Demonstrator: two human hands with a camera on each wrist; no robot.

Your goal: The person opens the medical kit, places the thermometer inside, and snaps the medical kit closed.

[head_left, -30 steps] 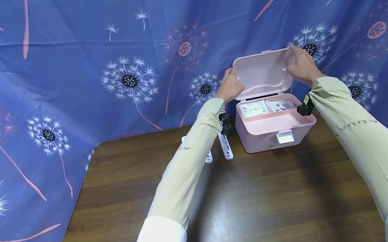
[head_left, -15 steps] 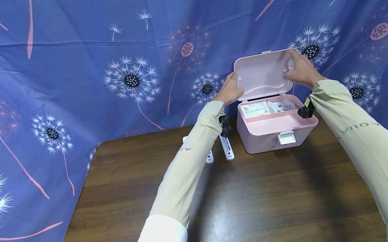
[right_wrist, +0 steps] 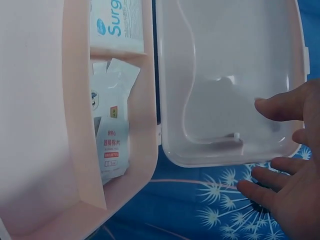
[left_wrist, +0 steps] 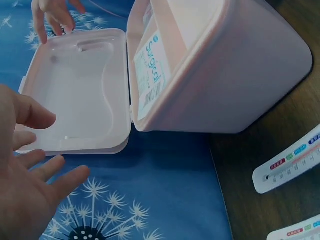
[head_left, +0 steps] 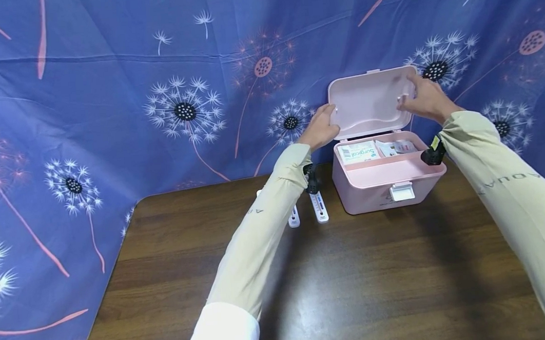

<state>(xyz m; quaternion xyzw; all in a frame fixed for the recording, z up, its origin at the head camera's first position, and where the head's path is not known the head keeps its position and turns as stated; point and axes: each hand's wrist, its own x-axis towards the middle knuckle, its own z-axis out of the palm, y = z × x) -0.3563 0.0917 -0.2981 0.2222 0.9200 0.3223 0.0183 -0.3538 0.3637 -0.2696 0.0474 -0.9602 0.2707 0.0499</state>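
A pink plastic storage box (head_left: 387,200) stands on the table with its lid (head_left: 366,106) raised and leaning back. By the lid's left edge is my left hand (head_left: 318,128); in the left wrist view its fingers are spread and the thumb lies in front of the lid's inside. My right hand (head_left: 426,98) is at the lid's right edge. In the right wrist view its thumb (right_wrist: 280,106) reaches over the inside, while the other fingers lie loosely spread along the edge. Whether either hand presses on the lid is hard to tell.
Inside the box, a back tray holds a white packet marked "Surgical" (head_left: 358,152) and small sachets (right_wrist: 112,135). Two white strip thermometers (head_left: 320,208) lie left of the box, one partly behind the left sleeve. A blue dandelion-print cloth (head_left: 111,96) hangs behind the table (head_left: 166,268).
My left hand has shifted slightly down and left at the lid's edge. The right hand stays near the right edge with little movement. The lid remains raised.
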